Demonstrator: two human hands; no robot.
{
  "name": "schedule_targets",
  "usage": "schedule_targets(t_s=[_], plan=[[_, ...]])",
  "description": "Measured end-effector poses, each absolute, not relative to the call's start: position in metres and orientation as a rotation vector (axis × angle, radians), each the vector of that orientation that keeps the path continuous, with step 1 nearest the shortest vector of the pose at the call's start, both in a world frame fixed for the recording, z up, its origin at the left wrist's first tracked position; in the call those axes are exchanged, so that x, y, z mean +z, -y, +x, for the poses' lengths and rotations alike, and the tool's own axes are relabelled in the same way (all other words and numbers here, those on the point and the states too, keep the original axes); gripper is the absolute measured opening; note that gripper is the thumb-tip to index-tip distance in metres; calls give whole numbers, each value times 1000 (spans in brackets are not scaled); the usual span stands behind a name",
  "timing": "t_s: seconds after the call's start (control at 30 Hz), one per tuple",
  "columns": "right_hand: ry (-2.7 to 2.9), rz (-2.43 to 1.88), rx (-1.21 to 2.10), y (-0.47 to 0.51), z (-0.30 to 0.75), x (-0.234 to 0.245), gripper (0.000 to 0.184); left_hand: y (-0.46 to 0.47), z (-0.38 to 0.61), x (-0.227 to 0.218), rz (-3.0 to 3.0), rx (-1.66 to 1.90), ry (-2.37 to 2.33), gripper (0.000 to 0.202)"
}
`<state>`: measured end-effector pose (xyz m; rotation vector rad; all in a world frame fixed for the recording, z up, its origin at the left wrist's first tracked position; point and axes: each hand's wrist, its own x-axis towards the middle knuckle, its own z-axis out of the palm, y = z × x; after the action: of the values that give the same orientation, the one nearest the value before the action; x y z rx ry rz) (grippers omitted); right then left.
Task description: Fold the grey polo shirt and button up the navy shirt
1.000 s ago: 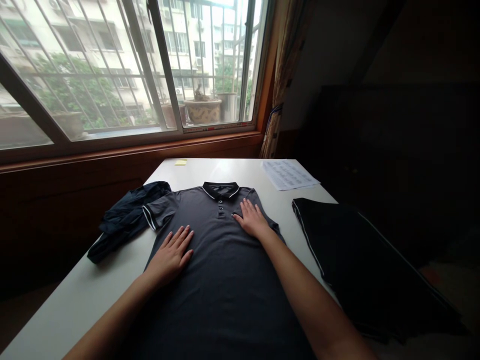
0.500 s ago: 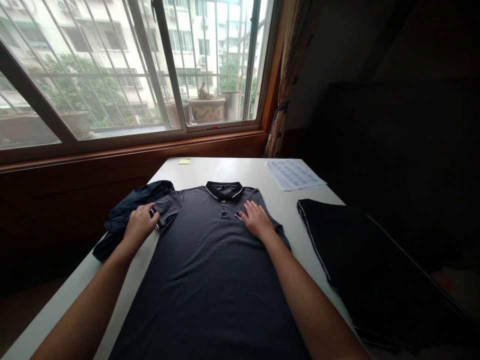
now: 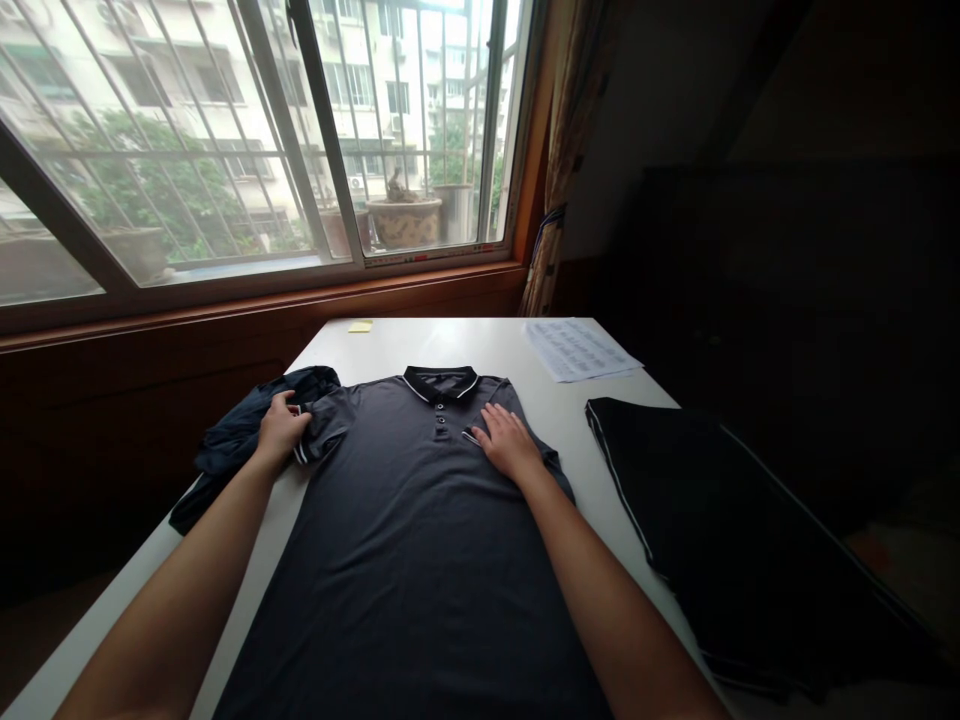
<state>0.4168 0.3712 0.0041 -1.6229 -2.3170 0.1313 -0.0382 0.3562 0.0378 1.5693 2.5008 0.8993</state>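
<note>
Your polo shirt [image 3: 435,540] is lying front side up in the middle of the worktop [image 3: 390,343]. The collar [image 3: 440,381] points away from you toward the window [image 3: 225,150], and the hem runs off the bottom of the view.

Your left hand [image 3: 281,428] is curled around the sleeve [image 3: 326,420] on your left, with the fingers pinched on the striped cuff, so that one's got a grip on the cloth. Your right hand [image 3: 508,443] is the opposite: flat, palm down, fingers loose and a bit spread. It's just resting on the chest of the shirt right beside the buttons, not gripping anything.

Just past your left hand there's a crumpled dark blue garment [image 3: 232,445]. It's touching the sleeve and partly hangs over the left edge of the worktop. Over on your right, apart from the polo, a folded black garment [image 3: 720,520] with a thin white stripe along its edge takes up most of that side. Beyond it, near the far right corner, lies a printed sheet of paper [image 3: 579,348]. A little yellow sticky note [image 3: 361,326] sits at the far edge, well apart from the collar.

Outside the window bars a big flower pot [image 3: 407,220] stands on the ledge, and a curtain [image 3: 562,150] hangs at the right end of the frame. The right side of the room is too dark to make anything out.
</note>
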Motion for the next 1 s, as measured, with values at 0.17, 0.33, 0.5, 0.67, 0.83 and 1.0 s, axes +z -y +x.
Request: schedule_targets(t_s=[0.17,0.33,0.5,0.67,0.83,1.0], plan=[[2314,-1617,131,-371,417,4,60,-358,-28,46,1659,1124,-2462,58],[2314,-1614,127,-371,418,4,59,-358,-12,66,1921,1316,-2363,51],[2313,-1617,130,-371,418,3,59,-352,16,90,2355,1242,-2132,47],[2313,-1621,136,-371,418,3,59,-345,52,105,2584,931,-2012,50],[2313,-1627,143,-371,417,4,59,-340,88,103,2867,538,-1884,50],[2319,-1627,150,-371,418,5,59,-328,119,79,3095,216,-1550,51]])
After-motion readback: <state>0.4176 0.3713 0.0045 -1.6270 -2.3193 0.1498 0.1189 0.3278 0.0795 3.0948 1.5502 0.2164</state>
